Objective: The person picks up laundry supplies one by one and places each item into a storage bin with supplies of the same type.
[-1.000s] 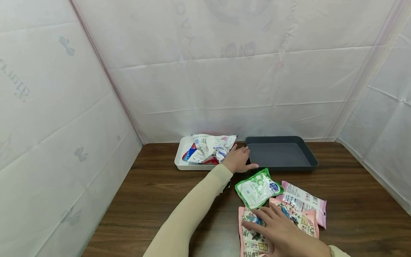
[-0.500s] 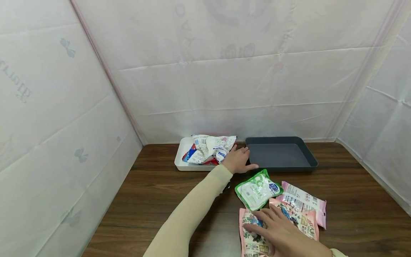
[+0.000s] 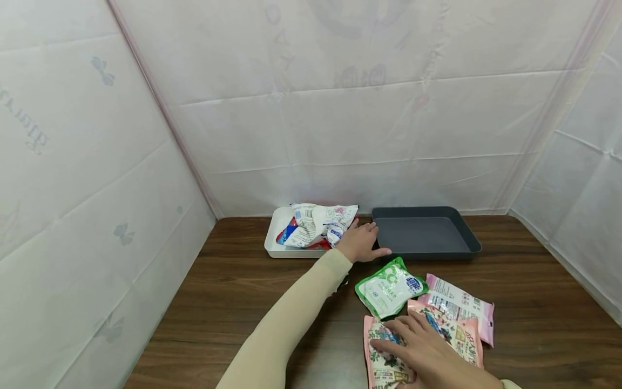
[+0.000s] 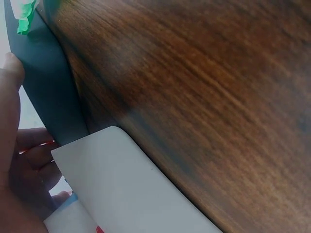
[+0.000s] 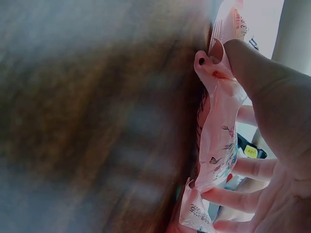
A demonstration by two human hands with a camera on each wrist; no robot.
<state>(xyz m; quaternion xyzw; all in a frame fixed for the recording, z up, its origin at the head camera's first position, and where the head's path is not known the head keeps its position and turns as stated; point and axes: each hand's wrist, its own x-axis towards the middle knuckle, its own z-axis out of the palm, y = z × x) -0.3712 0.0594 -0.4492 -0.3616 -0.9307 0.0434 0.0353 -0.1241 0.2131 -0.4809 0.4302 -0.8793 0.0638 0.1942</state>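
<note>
My left hand (image 3: 359, 241) lies with spread fingers at the right end of the white tray (image 3: 286, 254), its fingertips beside a crumpled white packet (image 3: 318, 221) in that tray. In the left wrist view its fingers (image 4: 36, 158) show behind the tray's end wall. My right hand (image 3: 427, 351) grips a pink floral packet (image 3: 379, 359) at the front of the table. The right wrist view has the thumb at one end of this packet (image 5: 221, 141) and bent fingers at the other. A second pink floral packet (image 3: 461, 335) lies partly under the right hand.
A dark grey tray (image 3: 423, 235) stands right of the white one. Before it lie a green-edged packet (image 3: 386, 294) and a pink and white packet (image 3: 461, 305), overlapped by the second floral one. White sheeting (image 3: 311, 129) walls off the wooden table (image 3: 233, 292).
The gripped floral packet has shifted slightly to the right, and its top edge sits a little lower in view. My left hand has stayed in place.
</note>
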